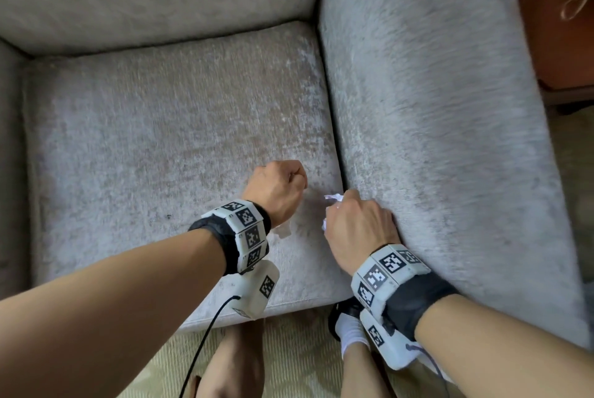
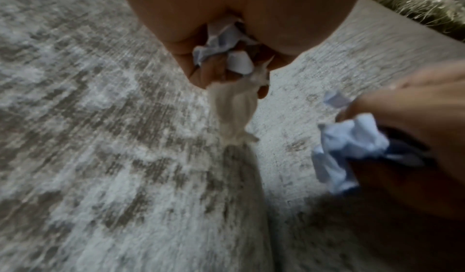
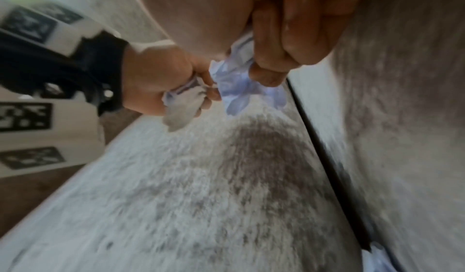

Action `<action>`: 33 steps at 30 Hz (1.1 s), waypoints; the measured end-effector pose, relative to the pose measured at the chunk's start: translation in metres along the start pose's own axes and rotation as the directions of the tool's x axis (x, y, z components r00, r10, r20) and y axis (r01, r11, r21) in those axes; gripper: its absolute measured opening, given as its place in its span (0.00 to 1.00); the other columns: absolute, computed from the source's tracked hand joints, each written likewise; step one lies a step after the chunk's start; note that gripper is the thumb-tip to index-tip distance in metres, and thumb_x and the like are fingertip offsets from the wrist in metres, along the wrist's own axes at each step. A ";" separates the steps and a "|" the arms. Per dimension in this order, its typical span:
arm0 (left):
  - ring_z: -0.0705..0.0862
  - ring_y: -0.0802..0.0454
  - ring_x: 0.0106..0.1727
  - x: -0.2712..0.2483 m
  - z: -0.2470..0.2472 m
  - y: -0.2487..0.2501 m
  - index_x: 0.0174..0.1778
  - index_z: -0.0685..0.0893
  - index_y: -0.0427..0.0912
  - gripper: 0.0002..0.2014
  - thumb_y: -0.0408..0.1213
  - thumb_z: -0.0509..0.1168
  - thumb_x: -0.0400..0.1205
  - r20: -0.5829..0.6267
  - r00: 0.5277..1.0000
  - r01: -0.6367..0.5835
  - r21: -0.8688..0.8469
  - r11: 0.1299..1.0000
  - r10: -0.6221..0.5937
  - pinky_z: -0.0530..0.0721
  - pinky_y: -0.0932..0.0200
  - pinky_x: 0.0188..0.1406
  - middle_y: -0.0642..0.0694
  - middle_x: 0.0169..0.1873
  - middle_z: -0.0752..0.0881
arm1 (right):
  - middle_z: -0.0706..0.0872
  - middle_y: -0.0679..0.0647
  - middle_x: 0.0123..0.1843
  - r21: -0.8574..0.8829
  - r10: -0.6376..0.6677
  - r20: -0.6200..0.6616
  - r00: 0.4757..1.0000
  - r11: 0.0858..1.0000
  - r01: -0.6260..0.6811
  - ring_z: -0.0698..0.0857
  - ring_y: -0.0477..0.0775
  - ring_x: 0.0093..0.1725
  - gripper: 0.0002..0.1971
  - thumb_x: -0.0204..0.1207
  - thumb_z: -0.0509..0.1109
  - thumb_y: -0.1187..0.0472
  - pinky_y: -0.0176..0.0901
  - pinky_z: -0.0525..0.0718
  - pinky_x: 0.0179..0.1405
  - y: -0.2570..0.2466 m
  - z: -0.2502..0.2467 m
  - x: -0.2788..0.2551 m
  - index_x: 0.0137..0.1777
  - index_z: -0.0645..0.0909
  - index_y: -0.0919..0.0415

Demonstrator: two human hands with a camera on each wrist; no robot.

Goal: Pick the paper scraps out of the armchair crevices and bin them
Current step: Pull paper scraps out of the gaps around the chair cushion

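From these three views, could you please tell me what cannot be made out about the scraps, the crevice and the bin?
- Bin: in no view, so its place is unknown.
- Scrap count in the left hand: its curled fingers cover most of the paper; blur hides the rest.
- Scrap in the right hand: the head view shows only white edges past the knuckles.
- Crevice: a dark slit whose depth is hidden; a pale bit at the right wrist view's bottom edge is cut off.
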State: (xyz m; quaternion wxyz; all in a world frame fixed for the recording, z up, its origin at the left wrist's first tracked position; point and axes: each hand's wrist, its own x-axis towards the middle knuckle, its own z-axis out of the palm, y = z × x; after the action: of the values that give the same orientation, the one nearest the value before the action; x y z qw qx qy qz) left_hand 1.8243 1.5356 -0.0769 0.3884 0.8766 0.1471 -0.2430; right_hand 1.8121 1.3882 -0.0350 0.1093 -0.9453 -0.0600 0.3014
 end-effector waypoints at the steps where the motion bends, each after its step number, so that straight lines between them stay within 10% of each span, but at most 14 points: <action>1: 0.74 0.60 0.24 0.000 0.002 0.004 0.36 0.85 0.42 0.12 0.32 0.58 0.80 0.004 1.000 -0.001 0.005 1.000 0.001 0.65 0.71 0.17 0.54 0.23 0.80 | 0.87 0.59 0.49 0.036 -0.012 0.000 1.000 0.999 0.012 0.85 0.63 0.47 0.10 0.85 0.53 0.55 0.45 0.75 0.39 0.001 -0.004 -0.004 0.48 0.70 0.60; 14: 0.84 0.50 0.39 -0.014 0.057 0.025 0.37 0.86 0.48 0.09 0.44 0.64 0.79 0.126 0.991 0.020 0.130 0.991 -0.036 0.79 0.60 0.33 0.51 0.33 0.86 | 0.83 0.45 0.25 0.420 -0.002 -0.324 0.946 0.896 0.145 0.79 0.47 0.29 0.11 0.65 0.66 0.60 0.28 0.64 0.27 0.042 -0.001 -0.079 0.27 0.67 0.49; 19: 0.84 0.54 0.42 -0.020 0.083 0.022 0.48 0.88 0.55 0.10 0.54 0.69 0.77 0.252 0.966 -0.007 0.251 0.968 -0.059 0.82 0.60 0.36 0.55 0.39 0.86 | 0.90 0.47 0.39 0.483 0.003 -0.178 0.984 0.872 0.085 0.89 0.47 0.38 0.14 0.67 0.56 0.55 0.28 0.76 0.43 0.067 0.047 -0.115 0.37 0.83 0.57; 25: 0.87 0.53 0.48 -0.028 0.117 0.026 0.49 0.86 0.58 0.21 0.65 0.72 0.66 0.402 0.913 -0.114 0.415 0.903 -0.069 0.88 0.54 0.45 0.57 0.46 0.90 | 0.88 0.47 0.40 0.500 -0.020 -0.123 0.992 0.862 0.080 0.87 0.47 0.35 0.05 0.64 0.66 0.56 0.30 0.79 0.35 0.075 0.058 -0.130 0.37 0.81 0.55; 28: 0.84 0.48 0.42 -0.039 0.131 0.036 0.34 0.76 0.55 0.17 0.62 0.71 0.71 0.430 0.901 -0.213 0.555 0.804 -0.058 0.83 0.55 0.37 0.53 0.39 0.86 | 0.86 0.53 0.46 0.541 -0.071 -0.008 0.997 0.839 0.065 0.87 0.56 0.46 0.10 0.69 0.62 0.54 0.49 0.85 0.43 0.084 0.064 -0.138 0.44 0.79 0.58; 33: 0.83 0.42 0.42 -0.047 0.151 0.047 0.28 0.65 0.50 0.19 0.41 0.63 0.83 0.362 0.932 -0.250 0.696 0.673 -0.028 0.80 0.53 0.37 0.46 0.40 0.84 | 0.78 0.47 0.36 0.464 -0.148 -0.060 0.987 0.872 0.159 0.78 0.50 0.29 0.12 0.62 0.73 0.60 0.37 0.71 0.25 0.089 0.058 -0.144 0.38 0.71 0.53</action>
State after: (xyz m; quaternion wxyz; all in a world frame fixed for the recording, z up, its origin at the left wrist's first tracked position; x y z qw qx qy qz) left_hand 1.7593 1.3879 -0.1106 0.0392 0.9090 -0.0869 -0.4057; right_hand 1.6661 1.2862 -0.0225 0.3577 -0.8868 -0.0594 0.2864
